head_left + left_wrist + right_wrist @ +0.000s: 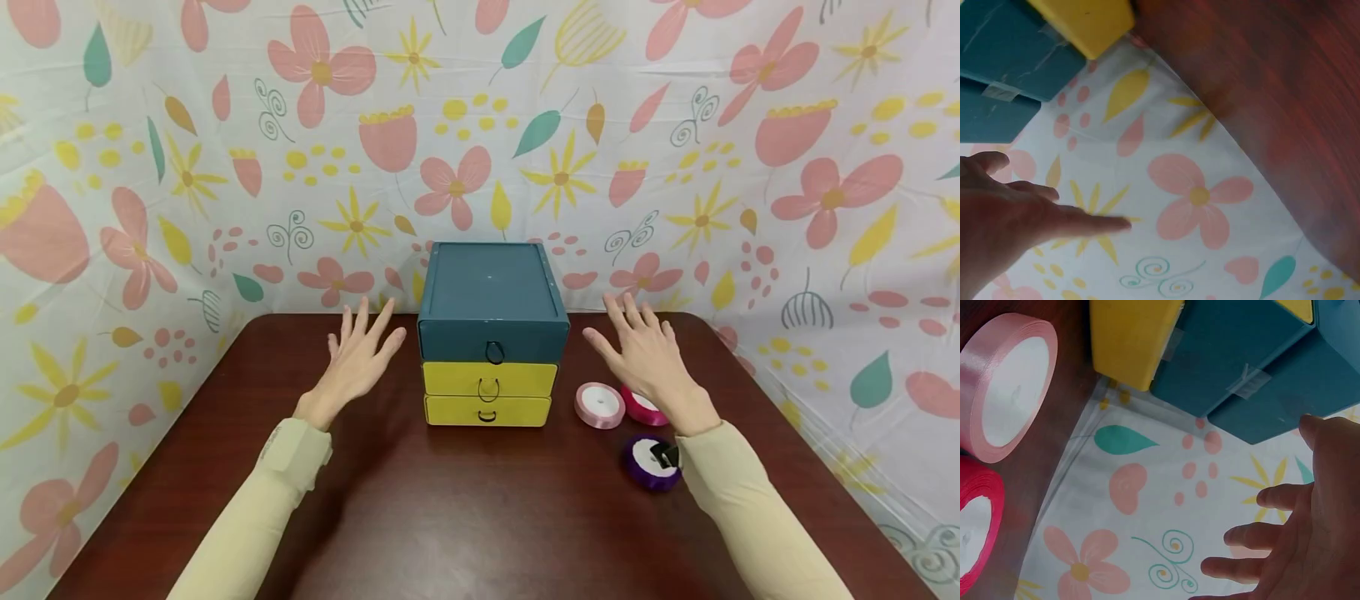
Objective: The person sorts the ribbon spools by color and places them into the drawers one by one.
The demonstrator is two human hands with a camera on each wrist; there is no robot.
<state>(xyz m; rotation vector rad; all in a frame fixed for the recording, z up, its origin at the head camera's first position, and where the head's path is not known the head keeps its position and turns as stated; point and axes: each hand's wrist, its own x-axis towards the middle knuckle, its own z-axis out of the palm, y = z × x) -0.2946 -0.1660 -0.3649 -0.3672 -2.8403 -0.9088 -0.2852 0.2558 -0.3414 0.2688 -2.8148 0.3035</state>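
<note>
A small drawer box stands at the middle back of the table, with a blue top casing [491, 279], a blue top drawer [457, 342] and two yellow drawers [450, 380] below, each with a dark loop pull. My left hand [357, 354] hovers to the left of the box, fingers spread, holding nothing. On the other side my right hand [647, 354] is raised with fingers apart and nothing in it. Near the right hand lie a pink ribbon roll [600, 406], a red ribbon roll [979, 525] partly hidden by that hand in the head view, and a purple ribbon roll [651, 463].
The dark reddish-brown table [480, 517] reaches to a flower-printed cloth [450, 108] hanging behind and at both sides. A small black clip-like piece [664, 454] at the right cuff overlaps the purple roll in the head view.
</note>
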